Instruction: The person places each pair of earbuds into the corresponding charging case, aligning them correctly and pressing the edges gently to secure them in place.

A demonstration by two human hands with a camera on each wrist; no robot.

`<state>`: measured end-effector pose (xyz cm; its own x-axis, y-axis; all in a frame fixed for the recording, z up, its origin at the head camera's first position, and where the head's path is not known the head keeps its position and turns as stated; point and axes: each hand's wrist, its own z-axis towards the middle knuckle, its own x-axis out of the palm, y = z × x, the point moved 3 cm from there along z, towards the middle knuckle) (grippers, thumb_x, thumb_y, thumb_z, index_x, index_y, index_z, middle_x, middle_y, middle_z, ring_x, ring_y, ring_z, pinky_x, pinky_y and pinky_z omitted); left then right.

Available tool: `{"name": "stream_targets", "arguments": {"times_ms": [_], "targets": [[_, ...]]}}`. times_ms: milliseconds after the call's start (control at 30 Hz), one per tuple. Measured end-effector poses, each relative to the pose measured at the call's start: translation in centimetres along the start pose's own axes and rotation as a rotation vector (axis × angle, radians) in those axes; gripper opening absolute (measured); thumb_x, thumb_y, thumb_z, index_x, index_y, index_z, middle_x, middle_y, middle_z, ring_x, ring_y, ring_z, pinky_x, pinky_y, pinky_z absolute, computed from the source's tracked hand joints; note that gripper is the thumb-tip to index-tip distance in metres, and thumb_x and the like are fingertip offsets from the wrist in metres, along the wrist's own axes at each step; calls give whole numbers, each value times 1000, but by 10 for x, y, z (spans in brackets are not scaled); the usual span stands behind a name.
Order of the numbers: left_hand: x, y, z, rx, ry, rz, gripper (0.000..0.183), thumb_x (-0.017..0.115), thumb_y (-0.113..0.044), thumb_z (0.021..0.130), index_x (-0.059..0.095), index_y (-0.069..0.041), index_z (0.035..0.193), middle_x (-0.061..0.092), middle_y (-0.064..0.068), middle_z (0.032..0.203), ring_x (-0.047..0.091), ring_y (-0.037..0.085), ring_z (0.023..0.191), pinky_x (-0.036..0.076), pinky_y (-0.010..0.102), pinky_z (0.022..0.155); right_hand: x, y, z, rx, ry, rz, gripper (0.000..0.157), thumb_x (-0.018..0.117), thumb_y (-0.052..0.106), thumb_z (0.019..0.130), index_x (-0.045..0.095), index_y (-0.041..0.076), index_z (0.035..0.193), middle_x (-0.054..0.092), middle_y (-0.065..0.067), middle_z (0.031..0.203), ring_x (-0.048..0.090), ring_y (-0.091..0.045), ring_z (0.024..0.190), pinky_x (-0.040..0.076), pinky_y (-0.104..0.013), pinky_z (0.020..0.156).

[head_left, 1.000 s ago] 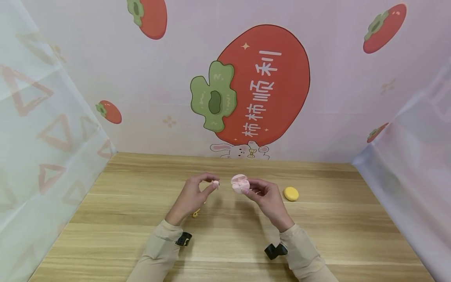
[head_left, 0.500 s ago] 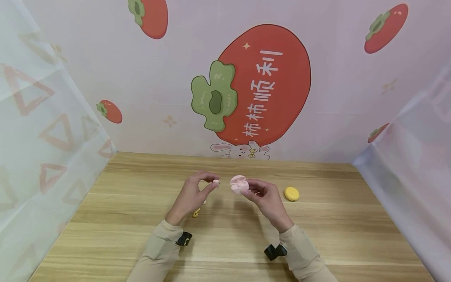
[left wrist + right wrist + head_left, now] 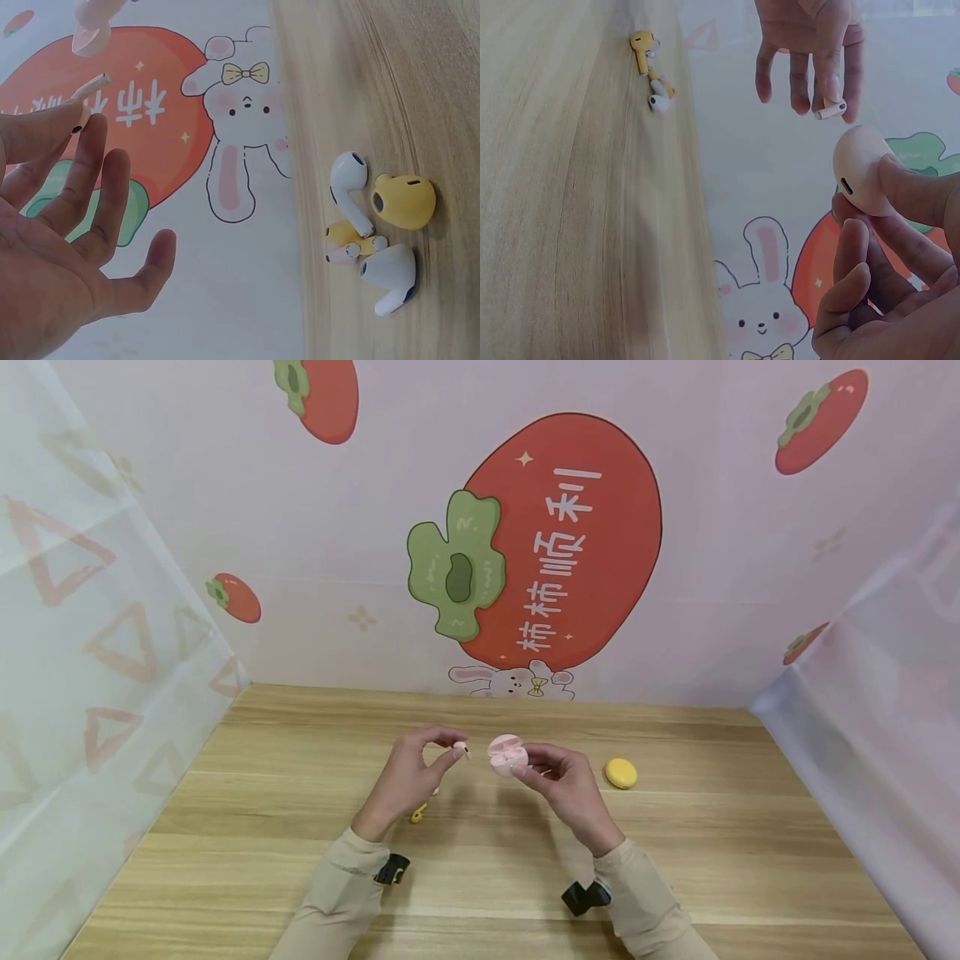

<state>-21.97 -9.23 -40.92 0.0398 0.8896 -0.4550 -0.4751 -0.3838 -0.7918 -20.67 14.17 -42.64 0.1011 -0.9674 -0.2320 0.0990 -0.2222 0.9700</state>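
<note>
In the head view, the left hand (image 3: 407,777) pinches a pale pink earbud (image 3: 460,748) between thumb and forefinger, above the table (image 3: 480,877). Facing it, the right hand (image 3: 564,781) grips a round pink case (image 3: 507,755) with its lid open, thumb at the near edge and fingers bent at the side. Earbud and case are near each other but apart. A yellow earbud (image 3: 418,813) lies beside the left wrist, and a yellow round object (image 3: 620,773) sits on the table beyond the right hand. Behind stands a backdrop (image 3: 337,527) printed with red fruit and a rabbit.

In the left wrist view, the pink earbud's stem points towards the case, which is cut by the top edge; the left hand's other fingers are spread and loosely bent. On the table lie a large yellow earbud (image 3: 409,202), two white earbuds (image 3: 349,176) and smaller yellow and pink parts, clustered together.

In the right wrist view, the case shows its rounded shell and a dark slot (image 3: 846,186), held between thumb and fingers, just beside the pinched earbud
</note>
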Motion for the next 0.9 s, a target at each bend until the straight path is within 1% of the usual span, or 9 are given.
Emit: {"name": "stream_targets", "arguments": {"times_ms": [267, 567, 900], "targets": [[0, -2, 0, 15, -14, 2, 15, 72, -5, 94, 75, -6, 108, 72, 2, 99, 66, 18, 96, 51, 44, 91, 1, 1, 0, -12, 5, -4, 29, 77, 7, 91, 72, 1, 119, 70, -10, 101, 62, -22, 90, 51, -24, 72], [2, -5, 0, 15, -29, -17, 17, 75, -4, 92, 73, -3, 109, 72, 2, 94, 67, 21, 95, 50, 51, 93, 2, 0, 0, -16, 13, 10, 30, 76, 7, 91, 72, 1, 120, 70, -11, 102, 63, -23, 91, 52, -24, 72], [2, -7, 0, -12, -24, -25, 11, 73, -8, 94, 75, -7, 105, 73, 2, 98, 67, 18, 97, 50, 45, 94, 3, 0, -1, 16, 7, -8, 30, 77, 7, 91, 73, 3, 120, 70, -11, 103, 61, -26, 92, 52, -24, 72]]}}
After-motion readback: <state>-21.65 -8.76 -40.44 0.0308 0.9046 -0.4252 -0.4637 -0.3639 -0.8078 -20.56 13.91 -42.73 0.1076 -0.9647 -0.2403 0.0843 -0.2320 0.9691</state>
